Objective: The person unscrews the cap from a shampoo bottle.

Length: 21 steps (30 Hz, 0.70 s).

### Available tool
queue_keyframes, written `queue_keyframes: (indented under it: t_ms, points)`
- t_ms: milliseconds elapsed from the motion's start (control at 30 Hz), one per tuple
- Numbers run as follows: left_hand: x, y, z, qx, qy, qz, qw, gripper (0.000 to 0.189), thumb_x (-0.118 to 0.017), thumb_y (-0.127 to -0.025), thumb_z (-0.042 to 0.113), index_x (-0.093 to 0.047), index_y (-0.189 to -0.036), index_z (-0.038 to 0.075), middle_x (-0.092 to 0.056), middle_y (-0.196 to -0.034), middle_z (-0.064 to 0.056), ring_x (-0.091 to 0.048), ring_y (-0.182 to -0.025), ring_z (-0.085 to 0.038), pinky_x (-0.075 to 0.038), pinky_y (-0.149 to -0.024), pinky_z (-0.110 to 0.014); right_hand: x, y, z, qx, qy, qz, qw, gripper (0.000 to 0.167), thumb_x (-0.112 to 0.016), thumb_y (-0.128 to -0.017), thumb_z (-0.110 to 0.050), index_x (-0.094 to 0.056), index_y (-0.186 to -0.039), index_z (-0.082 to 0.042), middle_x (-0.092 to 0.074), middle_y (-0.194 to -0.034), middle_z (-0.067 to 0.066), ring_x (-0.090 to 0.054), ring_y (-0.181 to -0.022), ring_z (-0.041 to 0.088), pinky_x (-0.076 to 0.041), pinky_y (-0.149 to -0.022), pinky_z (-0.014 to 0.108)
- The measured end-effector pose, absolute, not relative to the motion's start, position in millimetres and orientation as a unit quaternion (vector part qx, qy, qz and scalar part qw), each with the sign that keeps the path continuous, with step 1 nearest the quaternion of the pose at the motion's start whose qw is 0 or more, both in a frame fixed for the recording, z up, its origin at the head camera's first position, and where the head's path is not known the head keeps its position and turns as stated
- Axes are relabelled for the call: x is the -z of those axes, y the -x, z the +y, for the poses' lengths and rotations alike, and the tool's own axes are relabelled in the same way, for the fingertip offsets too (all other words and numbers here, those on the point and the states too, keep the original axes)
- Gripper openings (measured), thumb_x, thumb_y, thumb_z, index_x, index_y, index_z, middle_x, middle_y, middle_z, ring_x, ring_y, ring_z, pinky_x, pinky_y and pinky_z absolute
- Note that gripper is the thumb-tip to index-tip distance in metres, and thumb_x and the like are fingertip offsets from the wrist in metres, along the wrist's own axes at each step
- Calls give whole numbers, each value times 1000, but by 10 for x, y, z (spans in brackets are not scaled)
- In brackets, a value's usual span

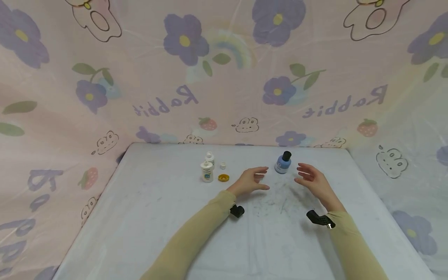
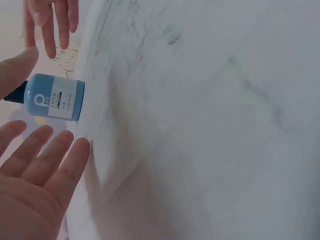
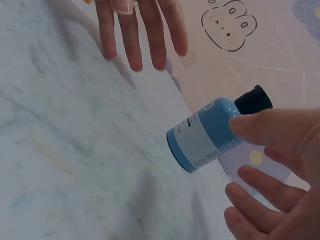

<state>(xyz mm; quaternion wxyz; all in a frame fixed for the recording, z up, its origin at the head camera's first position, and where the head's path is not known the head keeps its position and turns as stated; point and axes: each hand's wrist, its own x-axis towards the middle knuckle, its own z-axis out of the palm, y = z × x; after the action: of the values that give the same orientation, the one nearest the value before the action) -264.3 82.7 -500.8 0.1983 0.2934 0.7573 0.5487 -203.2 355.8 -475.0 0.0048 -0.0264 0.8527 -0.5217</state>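
A blue bottle [image 1: 282,165] with a black cap and a white label stands upright on the table, between and slightly beyond both hands. My left hand [image 1: 249,182] is to its left, fingers spread and thumb apart, holding nothing. On the other side my right hand [image 1: 314,183] has its fingers loosely bent toward the bottle, with nothing in its grasp. In the left wrist view the blue bottle [image 2: 55,97] shows beyond the thumb and fingers. The right wrist view has the bottle [image 3: 204,134] just past the thumb, its black cap in place.
Left of my left hand stand two small white bottles, the front one [image 1: 207,172] labelled and the rear one [image 1: 210,157] partly hidden. Beside them lie a yellow cap [image 1: 223,177] and a small white cap [image 1: 223,165]. A patterned curtain [image 1: 224,89] rises behind the table [image 1: 147,217].
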Motion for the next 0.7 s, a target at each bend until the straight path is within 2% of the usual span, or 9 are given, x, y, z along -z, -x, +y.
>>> queue_keyframes:
  t_ms: [200,500,700]
  points:
    - [5023,2707,966,-551,-290,756,201,76,-76,-82,9,-37,-147,11,-40,-147,-7,-44,-130,-24,-43,-97,-24,4718,2223,3468,535,9,845,-16,63,-63,-94,-17,-32,-147,-3,-41,-141,25,-43,-127,42,-37,-100,56]
    - [5062,2766,1148,-572,-279,746,198,80,-75,-82,2,-33,-149,10,-33,-152,-6,-41,-132,-28,-45,-97,-29,4697,2426,3349,541,52,838,-46,59,-62,-92,-3,-35,-145,-2,-38,-143,26,-38,-129,45,-30,-105,57]
    - [5024,2744,1242,-592,-269,731,207,82,-74,-82,1,-30,-150,13,-26,-154,-8,-36,-135,-29,-44,-98,-27,4720,2485,3343,548,60,833,-54,52,-58,-97,-13,-38,-144,-4,-39,-143,23,-39,-129,43,-35,-101,57]
